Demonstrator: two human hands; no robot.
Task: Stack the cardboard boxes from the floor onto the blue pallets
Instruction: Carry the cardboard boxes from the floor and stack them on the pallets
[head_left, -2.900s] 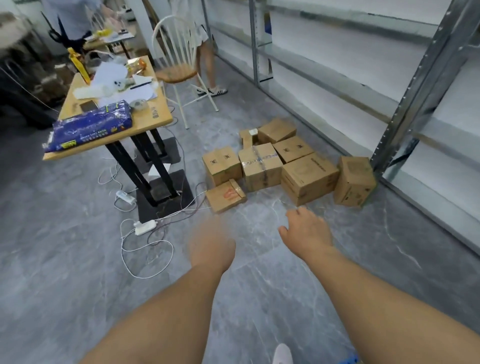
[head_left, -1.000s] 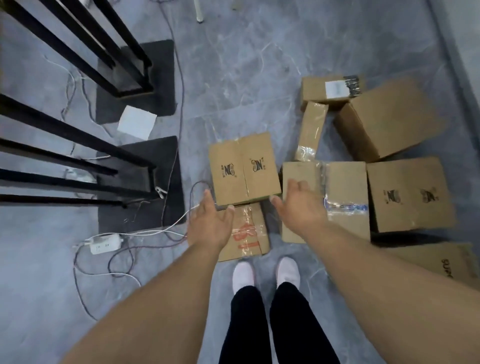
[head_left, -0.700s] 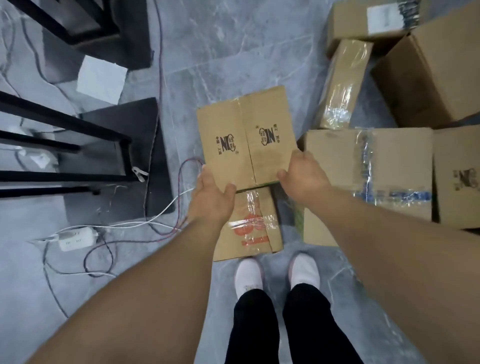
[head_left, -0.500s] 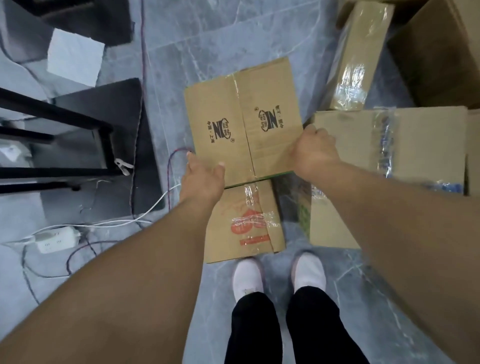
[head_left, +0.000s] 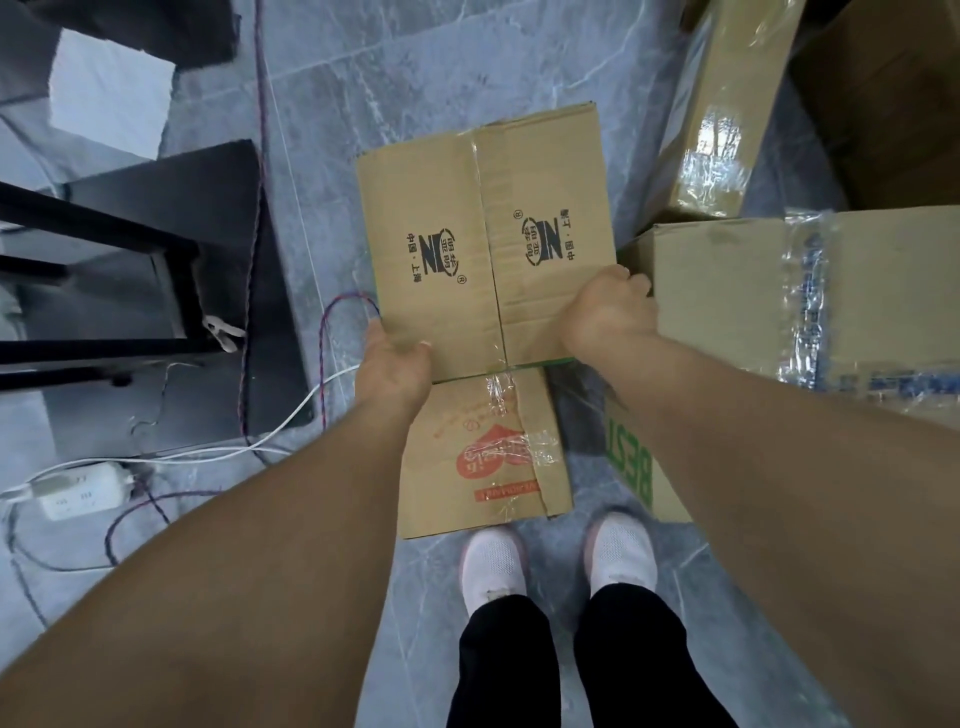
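A brown cardboard box with black logos (head_left: 483, 234) lies in front of me, its top taped down the middle. My left hand (head_left: 395, 364) grips its near left corner, thumb on top. My right hand (head_left: 608, 306) grips its near right edge. Below it on the floor rests a flat box with red print (head_left: 488, 462). A larger taped box with green lettering (head_left: 769, 306) stands to the right. No blue pallet is in view.
Black table legs and base plates (head_left: 156, 291) stand at the left, with a white power strip (head_left: 83, 491) and loose cables (head_left: 291, 431) on the grey floor. More boxes (head_left: 727, 104) crowd the upper right. My white shoes (head_left: 493, 566) stand just behind the flat box.
I walked up to the boxes and bent over them. Both hands went from open above the logo box to gripping its near corners, and the box now looks nearer to the camera.
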